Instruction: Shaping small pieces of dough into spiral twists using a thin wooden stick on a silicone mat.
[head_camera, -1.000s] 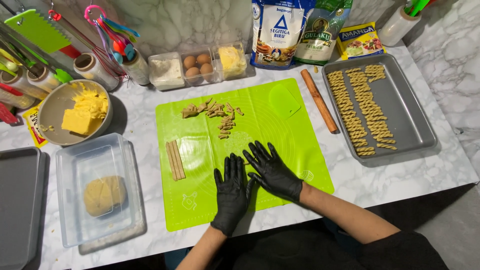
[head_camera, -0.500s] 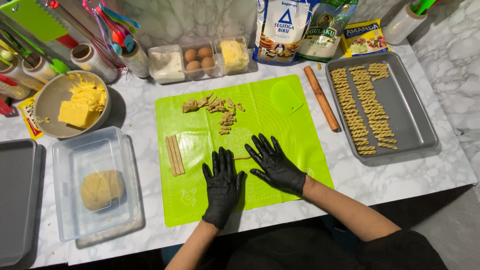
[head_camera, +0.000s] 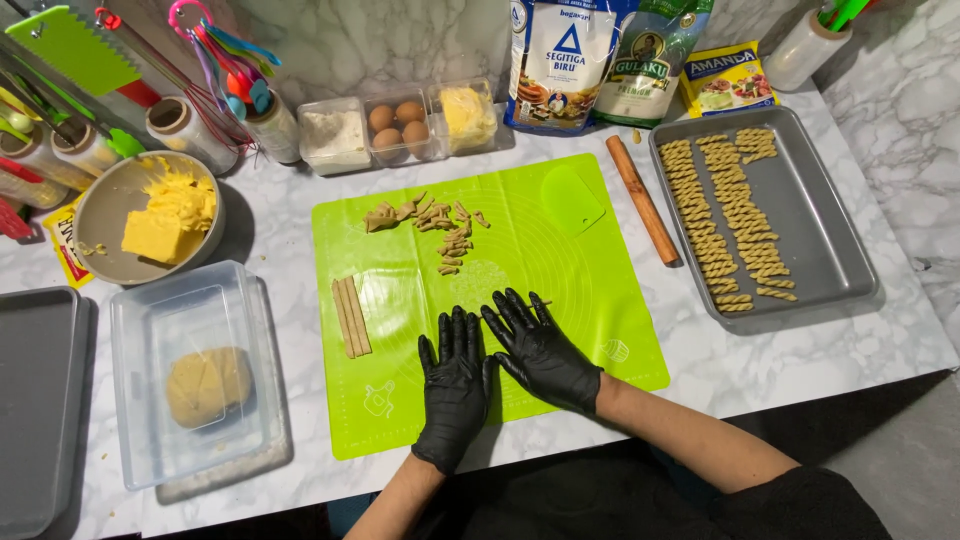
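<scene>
Both gloved hands lie flat, fingers spread, at lower centre of the green mat (head_camera: 560, 240): left hand (head_camera: 455, 385) beside right hand (head_camera: 540, 350), now touching, closer than before. A thin dough strand (head_camera: 541, 302) peeks past the right fingertips. Cut dough strips (head_camera: 350, 316) stay left.

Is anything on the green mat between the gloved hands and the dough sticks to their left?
Nothing visible: bare green silicone mat separates the left hand from the pale dough sticks; right hand lies beside it.

Blue-white bag (head_camera: 555, 65), green bag (head_camera: 655, 55) and yellow packet (head_camera: 725, 80) stand along the marble wall.
</scene>
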